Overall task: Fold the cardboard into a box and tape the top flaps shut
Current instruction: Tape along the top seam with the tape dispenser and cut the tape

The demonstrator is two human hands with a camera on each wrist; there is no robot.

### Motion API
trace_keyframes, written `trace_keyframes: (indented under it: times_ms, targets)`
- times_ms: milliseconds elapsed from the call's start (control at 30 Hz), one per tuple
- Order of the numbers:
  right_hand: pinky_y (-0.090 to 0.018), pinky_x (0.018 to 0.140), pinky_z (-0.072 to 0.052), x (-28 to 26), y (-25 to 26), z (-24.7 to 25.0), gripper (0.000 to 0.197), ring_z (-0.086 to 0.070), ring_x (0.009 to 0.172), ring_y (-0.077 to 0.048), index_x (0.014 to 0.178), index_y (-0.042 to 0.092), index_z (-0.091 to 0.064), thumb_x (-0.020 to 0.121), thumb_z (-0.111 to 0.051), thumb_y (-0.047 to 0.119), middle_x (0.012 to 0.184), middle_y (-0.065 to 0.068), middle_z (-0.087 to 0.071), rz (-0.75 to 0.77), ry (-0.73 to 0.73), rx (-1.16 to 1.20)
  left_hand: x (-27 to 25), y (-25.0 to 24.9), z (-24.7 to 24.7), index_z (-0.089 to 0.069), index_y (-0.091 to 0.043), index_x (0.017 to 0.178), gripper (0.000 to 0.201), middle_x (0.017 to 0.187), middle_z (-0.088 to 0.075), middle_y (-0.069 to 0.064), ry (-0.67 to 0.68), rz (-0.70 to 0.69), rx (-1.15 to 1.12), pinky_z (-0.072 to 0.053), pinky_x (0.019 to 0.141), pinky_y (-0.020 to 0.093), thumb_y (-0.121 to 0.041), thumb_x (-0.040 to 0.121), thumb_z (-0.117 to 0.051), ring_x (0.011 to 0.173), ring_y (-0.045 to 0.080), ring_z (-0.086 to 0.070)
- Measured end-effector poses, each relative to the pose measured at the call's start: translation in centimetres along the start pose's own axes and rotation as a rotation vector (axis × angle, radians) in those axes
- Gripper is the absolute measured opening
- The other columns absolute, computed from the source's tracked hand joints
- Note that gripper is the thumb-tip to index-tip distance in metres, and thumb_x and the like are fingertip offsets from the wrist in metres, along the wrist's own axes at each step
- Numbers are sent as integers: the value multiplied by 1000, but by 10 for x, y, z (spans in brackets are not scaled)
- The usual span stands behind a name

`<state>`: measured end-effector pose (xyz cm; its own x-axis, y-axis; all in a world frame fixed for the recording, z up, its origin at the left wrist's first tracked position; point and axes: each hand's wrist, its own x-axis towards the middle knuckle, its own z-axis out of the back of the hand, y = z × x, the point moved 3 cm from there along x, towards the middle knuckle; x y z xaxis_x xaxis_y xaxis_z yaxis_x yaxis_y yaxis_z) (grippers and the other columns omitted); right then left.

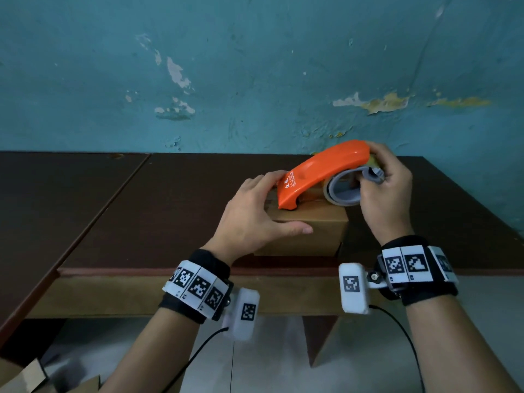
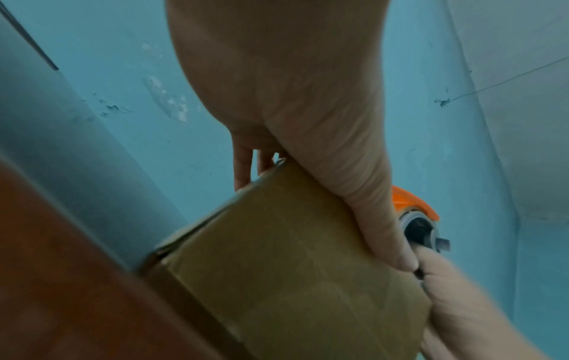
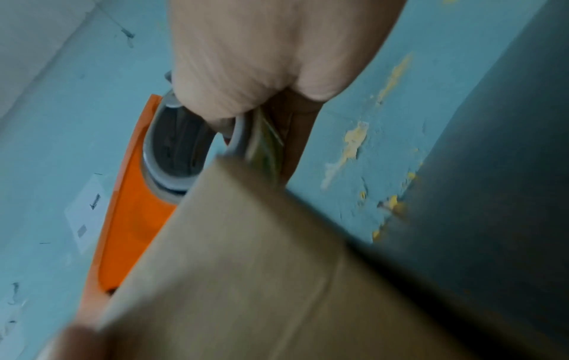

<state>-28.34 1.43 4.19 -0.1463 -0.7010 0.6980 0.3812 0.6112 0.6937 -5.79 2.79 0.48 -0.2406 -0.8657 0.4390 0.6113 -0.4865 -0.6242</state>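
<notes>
A small brown cardboard box (image 1: 309, 236) stands near the front edge of a dark table (image 1: 170, 211), its top flaps folded down. An orange tape dispenser (image 1: 320, 174) sits tilted on the box top, nose down at the left. My right hand (image 1: 382, 191) grips its raised rear end by the grey tape roll (image 1: 343, 194). My left hand (image 1: 261, 211) lies on the box's top left, fingers fairly straight beside the nose, thumb along the front top edge. The left wrist view shows that hand (image 2: 307, 121) over the box (image 2: 292, 255). The right wrist view shows fingers (image 3: 246, 73) around the dispenser (image 3: 132, 219).
A second dark table (image 1: 56, 194) joins on the left. A peeling blue wall (image 1: 255, 80) rises right behind the tables. Loose cardboard pieces (image 1: 28, 375) lie on the floor at lower left. Cables hang from both wrist cameras.
</notes>
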Motion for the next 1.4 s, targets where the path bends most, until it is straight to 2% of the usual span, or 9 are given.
trace_keyframes:
  times_ms: [300,400,567,800,933,1033,1233,1300,1400]
  targets:
    - [-20,102,-49,0,3,0,48,-63,118,-6,128,2,-63,85,-56,-17,121,-4,-68,74,138,-71,-2,17,16,-37,-41,158,110,136,-61,-12,45,-54,15,-51,103,47,-81,64,-77,124,10,-53]
    - [-21,102,-49,1,3,-1,49,-64,117,-9,128,2,-63,83,-58,-18,120,-6,-68,65,157,-68,-3,22,19,-36,-38,159,113,139,-59,-11,48,-31,12,-49,107,49,-82,63,-77,130,11,-52]
    - [-22,100,-51,3,4,0,46,-64,114,-7,127,5,-64,85,-61,-15,117,-2,-68,39,185,-61,-3,26,21,-47,-24,154,114,134,-62,-10,39,-31,43,-50,104,44,-83,61,-76,122,10,-55]
    - [-23,96,-53,4,5,7,47,-67,108,-5,122,13,-65,84,-62,-15,111,1,-69,-14,154,-64,-8,34,32,-50,-17,152,112,127,-61,-7,34,-26,97,-47,100,31,-83,64,-72,116,9,-54]
    - [-17,93,-52,8,3,25,50,-66,105,1,120,21,-63,85,-61,-14,107,6,-68,-22,111,-92,-15,38,43,-47,-20,156,106,132,-56,-6,57,-4,121,-45,101,30,-78,71,-71,119,10,-49]
    - [-11,91,-50,7,6,25,49,-64,103,6,121,20,-63,86,-59,-14,107,6,-67,4,103,-127,-15,35,42,-39,-22,160,113,130,-55,-9,47,34,59,-44,104,30,-75,66,-74,121,11,-50]
    - [-7,93,-47,6,7,24,49,-59,103,16,125,14,-64,86,-57,-15,112,2,-67,37,98,-169,-15,39,42,-24,-29,163,126,132,-56,-8,71,101,-48,-50,108,45,-78,61,-80,123,13,-55]
    - [-8,92,-47,6,8,22,49,-59,103,16,125,18,-63,88,-57,-14,113,2,-67,31,96,-174,-15,36,42,-19,-26,164,130,133,-55,-6,55,99,-64,-49,110,41,-73,62,-83,124,13,-54]
    - [-14,89,-52,11,4,21,46,-65,98,8,122,19,-65,89,-57,-11,108,3,-69,-42,24,-95,-16,33,43,-8,-20,166,140,140,-46,0,-7,95,-85,-41,107,24,-70,57,-81,127,8,-48]
